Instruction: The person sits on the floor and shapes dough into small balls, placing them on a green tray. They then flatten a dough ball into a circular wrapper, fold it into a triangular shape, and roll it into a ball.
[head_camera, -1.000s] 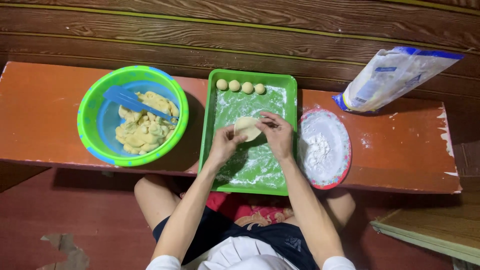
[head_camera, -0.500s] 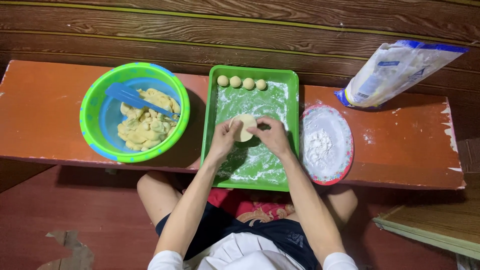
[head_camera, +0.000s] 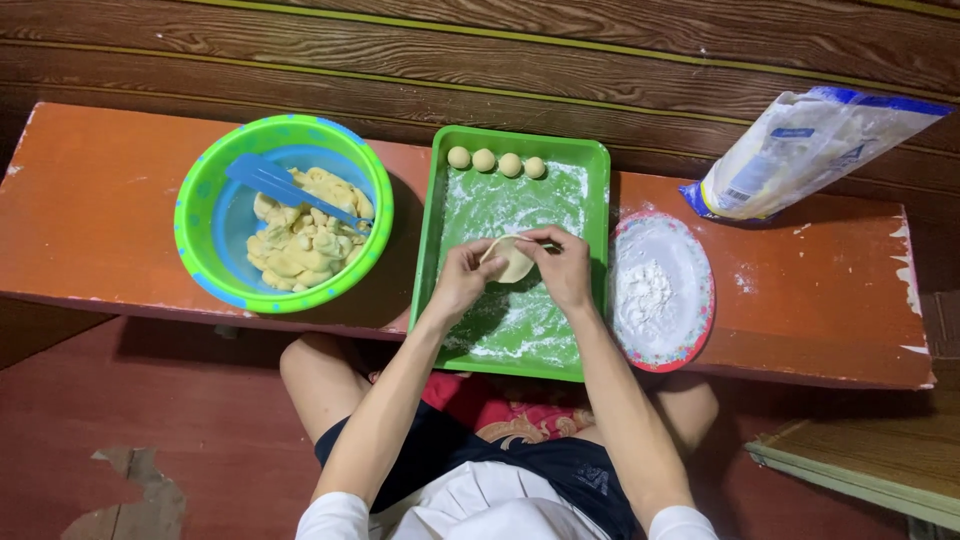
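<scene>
Little has shifted in half a second: both hands remain at the centre of the frame, the flat pale-yellow dough disc (head_camera: 513, 259) still pinched between them above the flour-dusted green plastic tray (head_camera: 428, 220). Left hand (head_camera: 462, 280) and right hand (head_camera: 565, 268) each keep a fingertip grip on the disc's edge. Four small dough balls (head_camera: 496, 161) line the tray's top end. At left on the orange wooden surface (head_camera: 90, 210) sits a green-and-blue bowl (head_camera: 200, 190) of dough pieces with a blue spatula (head_camera: 270, 182); at right, a floured plate (head_camera: 690, 330) and flour bag (head_camera: 800, 150)
</scene>
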